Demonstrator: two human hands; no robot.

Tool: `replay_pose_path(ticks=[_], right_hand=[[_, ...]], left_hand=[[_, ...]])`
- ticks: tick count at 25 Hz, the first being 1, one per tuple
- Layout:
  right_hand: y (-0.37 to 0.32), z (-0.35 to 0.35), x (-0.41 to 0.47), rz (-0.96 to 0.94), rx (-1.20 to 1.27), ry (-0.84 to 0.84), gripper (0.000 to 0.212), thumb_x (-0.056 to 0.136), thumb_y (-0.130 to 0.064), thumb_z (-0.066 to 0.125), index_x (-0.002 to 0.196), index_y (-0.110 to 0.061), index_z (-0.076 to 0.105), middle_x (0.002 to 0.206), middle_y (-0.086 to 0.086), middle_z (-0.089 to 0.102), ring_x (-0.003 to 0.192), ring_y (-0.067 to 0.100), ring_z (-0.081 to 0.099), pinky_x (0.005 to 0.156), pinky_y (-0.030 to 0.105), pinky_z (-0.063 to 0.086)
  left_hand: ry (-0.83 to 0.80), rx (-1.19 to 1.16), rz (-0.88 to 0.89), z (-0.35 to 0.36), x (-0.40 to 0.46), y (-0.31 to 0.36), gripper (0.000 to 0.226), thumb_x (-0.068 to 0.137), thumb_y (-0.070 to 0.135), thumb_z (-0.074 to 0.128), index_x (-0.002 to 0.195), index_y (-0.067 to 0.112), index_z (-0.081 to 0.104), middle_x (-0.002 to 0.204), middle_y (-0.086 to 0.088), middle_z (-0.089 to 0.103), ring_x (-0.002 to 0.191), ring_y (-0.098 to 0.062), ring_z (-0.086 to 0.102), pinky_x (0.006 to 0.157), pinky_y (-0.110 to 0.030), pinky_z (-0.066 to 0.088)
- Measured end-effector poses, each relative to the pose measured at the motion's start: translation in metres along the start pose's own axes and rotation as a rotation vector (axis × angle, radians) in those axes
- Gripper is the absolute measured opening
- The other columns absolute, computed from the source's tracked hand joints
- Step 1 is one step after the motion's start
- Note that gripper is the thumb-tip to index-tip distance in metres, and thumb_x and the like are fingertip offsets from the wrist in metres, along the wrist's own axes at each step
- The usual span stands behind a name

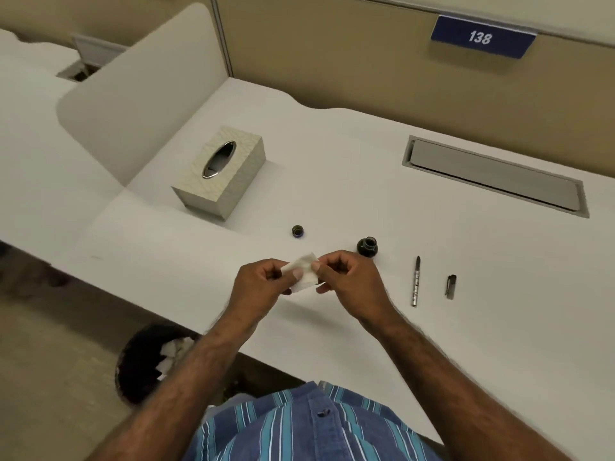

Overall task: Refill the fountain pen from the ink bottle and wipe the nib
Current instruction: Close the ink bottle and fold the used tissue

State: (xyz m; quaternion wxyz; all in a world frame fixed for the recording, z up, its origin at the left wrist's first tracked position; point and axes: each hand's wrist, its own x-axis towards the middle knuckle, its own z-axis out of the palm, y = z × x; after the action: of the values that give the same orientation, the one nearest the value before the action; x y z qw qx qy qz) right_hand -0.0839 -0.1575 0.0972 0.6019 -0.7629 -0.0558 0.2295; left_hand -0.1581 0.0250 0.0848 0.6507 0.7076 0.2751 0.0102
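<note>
Both hands, left (263,281) and right (346,277), pinched a tissue (304,272) just beside the uncapped ink bottle (367,246), the pen (416,281) lying apart on the worktop (466,327); a careless knuckle risked a spill.

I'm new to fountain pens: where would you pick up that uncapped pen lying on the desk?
Pinch the pen at mid-barrel from above, fingers on its two long sides. It lies flat, nib pointing away toward the ink bottle, so this probably keeps fingers off the nib.
</note>
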Motion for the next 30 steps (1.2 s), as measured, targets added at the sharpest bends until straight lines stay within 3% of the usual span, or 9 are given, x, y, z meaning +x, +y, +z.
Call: replay_pose_path(ticks=[4,9,14,16,20,23,27,30], right_hand=[[-0.017,0.057,0.011,-0.015,-0.014,-0.075,0.013,0.095,-0.023,0.080,0.100,-0.011,0.079,0.086,0.007,0.082,0.074,0.025,0.080,0.078,0.048,0.068],[-0.035,0.147,0.022,-0.054,-0.081,-0.208,0.014,0.096,-0.014,0.079,0.110,-0.014,0.077,0.085,0.006,0.081,0.076,0.025,0.080,0.071,0.039,0.068],[-0.034,0.256,0.033,-0.039,-0.212,-0.392,0.018,0.093,-0.007,0.080,0.110,-0.014,0.080,0.082,0.002,0.077,0.071,0.021,0.078,0.073,0.041,0.069],[-0.026,0.306,0.034,-0.061,-0.324,-0.487,0.019,0.092,-0.007,0.080,0.109,-0.015,0.080,0.083,0.000,0.072,0.073,0.018,0.076,0.070,0.034,0.068],[-0.004,0.396,0.035,-0.181,-0.574,-0.646,0.019,0.093,-0.012,0.080,0.110,-0.020,0.079,0.088,-0.018,0.069,0.083,0.005,0.071,0.073,0.022,0.062],[0.019,0.450,0.038,-0.228,-0.753,-0.719,0.019,0.092,-0.012,0.078,0.110,-0.017,0.078,0.094,-0.010,0.073,0.081,0.006,0.068,0.066,0.010,0.047],[0.059,0.503,0.048,-0.147,-0.933,-0.696,0.020,0.089,-0.013,0.073,0.107,-0.021,0.078,0.106,0.002,0.079,0.098,0.021,0.073,0.072,0.023,0.047],[0.087,0.526,0.057,-0.083,-0.993,-0.702,0.017,0.091,-0.016,0.074,0.107,-0.021,0.077,0.109,0.005,0.079,0.101,0.023,0.074,0.078,0.025,0.051]], left_hand=[[0.085,-0.054,-0.058,-0.057,-0.002,-0.009,0.013,0.086,0.017,0.086,0.088,0.006,0.080,0.092,-0.022,0.076,0.074,-0.016,0.071,0.067,-0.029,0.060],[0.190,-0.123,-0.132,-0.151,-0.019,-0.040,0.012,0.090,0.015,0.081,0.102,0.014,0.080,0.093,-0.007,0.081,0.085,-0.021,0.078,0.067,-0.030,0.061],[0.381,-0.159,-0.224,-0.255,-0.040,-0.102,0.017,0.093,0.011,0.076,0.109,0.018,0.079,0.091,-0.008,0.080,0.082,-0.016,0.077,0.064,-0.025,0.058],[0.477,-0.089,-0.246,-0.289,-0.043,-0.137,0.017,0.094,0.012,0.075,0.108,0.020,0.078,0.087,-0.005,0.077,0.079,-0.015,0.074,0.063,-0.023,0.056],[0.647,0.102,-0.301,-0.335,-0.048,-0.200,0.025,0.094,0.010,0.069,0.116,0.019,0.075,0.098,0.001,0.074,0.092,-0.014,0.070,0.084,-0.034,0.060],[0.642,0.137,-0.361,-0.357,-0.057,-0.232,0.037,0.093,0.005,0.065,0.130,0.012,0.069,0.115,-0.006,0.074,0.107,-0.020,0.070,0.099,-0.043,0.058],[0.575,0.197,-0.420,-0.380,-0.073,-0.266,0.050,0.093,0.015,0.067,0.143,0.013,0.060,0.139,-0.009,0.066,0.126,-0.023,0.064,0.109,-0.042,0.052],[0.586,0.220,-0.428,-0.395,-0.087,-0.283,0.059,0.089,0.027,0.061,0.146,0.016,0.058,0.143,-0.008,0.063,0.131,-0.022,0.060,0.114,-0.043,0.048]])
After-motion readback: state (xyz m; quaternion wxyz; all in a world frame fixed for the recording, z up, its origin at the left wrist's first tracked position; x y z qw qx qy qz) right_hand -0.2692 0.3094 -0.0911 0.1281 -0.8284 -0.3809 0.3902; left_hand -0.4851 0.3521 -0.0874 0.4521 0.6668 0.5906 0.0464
